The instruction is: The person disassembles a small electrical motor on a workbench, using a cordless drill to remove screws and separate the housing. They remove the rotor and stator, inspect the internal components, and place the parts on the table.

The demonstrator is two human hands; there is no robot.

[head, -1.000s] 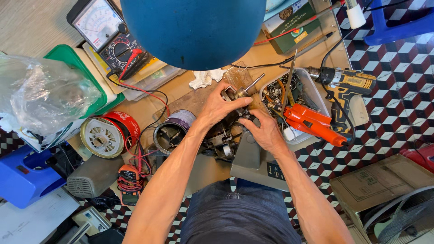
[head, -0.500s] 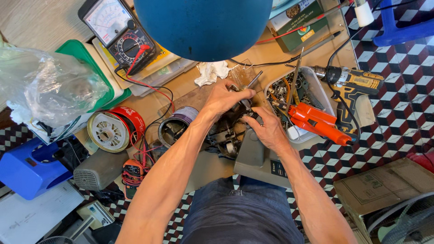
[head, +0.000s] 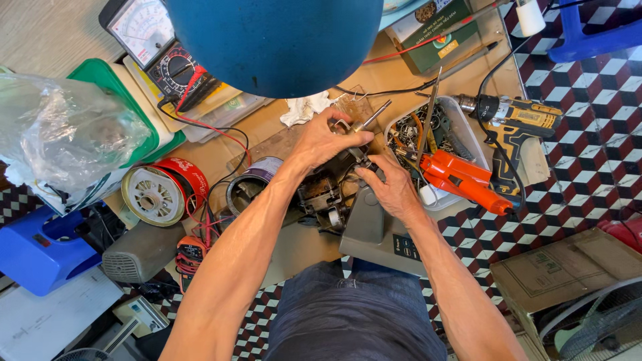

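My left hand point(head: 328, 139) grips the top of a small dark electric motor point(head: 326, 194) whose metal shaft point(head: 372, 115) sticks out toward the far side. My right hand point(head: 390, 184) presses its fingers against the motor's right side, over a grey plastic housing point(head: 374, 230) lying at the table's near edge. Both hands close on the motor assembly. Wires trail from the motor to the left.
A white tray of metal parts point(head: 468, 130) holds an orange tool point(head: 461, 180). A yellow cordless drill point(head: 515, 120) lies right. An analog multimeter point(head: 157, 40), red wire spool point(head: 164, 190), tape roll point(head: 251, 184), plastic bag point(head: 67, 140) and cardboard box point(head: 568, 267) surround the spot. A blue dome point(head: 274, 37) overhangs.
The view has shifted slightly. My left hand moved up along the motor toward the shaft end, and my right hand stayed against the motor's right side.
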